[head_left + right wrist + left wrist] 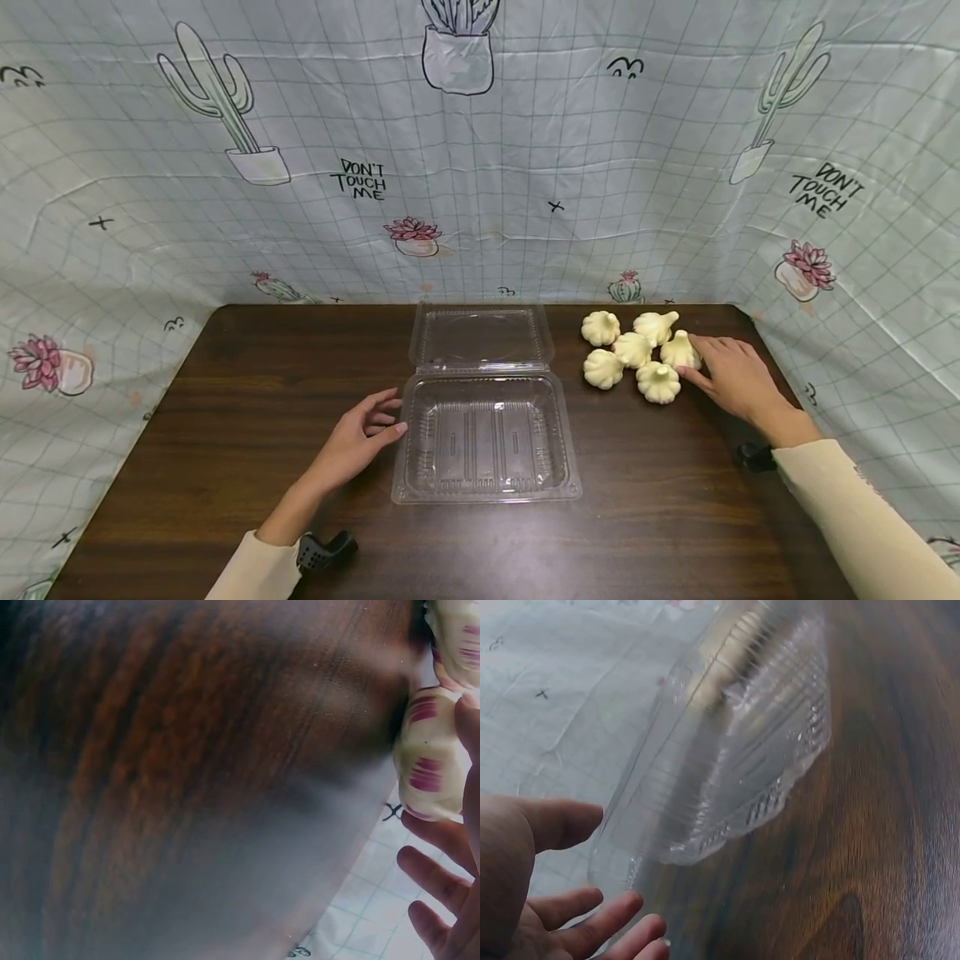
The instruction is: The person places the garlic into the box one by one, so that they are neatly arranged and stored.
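Cream garlic bulb [679, 353] looked light, firm, best gripped round its belly; right hand [733, 375] apparently pinched it, left hand [356, 439] spread loosely.

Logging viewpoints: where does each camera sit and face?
Head-worn: faces forward and down at clear plastic clamshell container, cream ribbed garlic bulbs; left hand, right hand show.
On left wrist: faces the container; left hand shows.
On right wrist: faces dark brown wooden table, bulbs; right hand shows.
Head and right wrist share the bulbs.
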A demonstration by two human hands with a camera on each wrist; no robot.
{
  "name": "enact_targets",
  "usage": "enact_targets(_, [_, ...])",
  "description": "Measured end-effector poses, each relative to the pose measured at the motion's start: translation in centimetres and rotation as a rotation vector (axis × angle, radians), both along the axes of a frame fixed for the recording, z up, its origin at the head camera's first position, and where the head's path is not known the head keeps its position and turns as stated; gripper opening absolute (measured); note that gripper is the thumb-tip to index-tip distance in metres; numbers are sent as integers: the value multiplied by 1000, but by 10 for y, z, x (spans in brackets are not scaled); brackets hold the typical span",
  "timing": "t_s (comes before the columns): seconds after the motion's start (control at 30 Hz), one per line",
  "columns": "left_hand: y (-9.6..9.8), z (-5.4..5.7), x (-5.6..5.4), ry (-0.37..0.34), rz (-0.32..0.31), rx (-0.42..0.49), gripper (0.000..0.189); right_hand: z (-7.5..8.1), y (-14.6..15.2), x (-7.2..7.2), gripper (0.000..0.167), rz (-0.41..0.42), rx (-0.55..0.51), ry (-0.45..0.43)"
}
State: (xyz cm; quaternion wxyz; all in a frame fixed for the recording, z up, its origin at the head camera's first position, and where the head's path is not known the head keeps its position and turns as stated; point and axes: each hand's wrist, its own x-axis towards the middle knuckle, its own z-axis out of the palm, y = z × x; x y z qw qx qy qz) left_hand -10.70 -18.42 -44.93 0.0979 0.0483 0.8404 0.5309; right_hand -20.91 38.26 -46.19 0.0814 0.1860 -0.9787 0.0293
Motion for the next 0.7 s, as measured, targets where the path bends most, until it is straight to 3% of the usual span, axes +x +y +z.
enact_targets(0.2, [4, 1, 0, -86, 37, 75, 56, 0, 3, 1, 61, 18, -25, 66])
enact_targets(0.7, [6, 4, -1, -168, 68, 282, 53, 9, 16, 7, 57, -3, -116, 168])
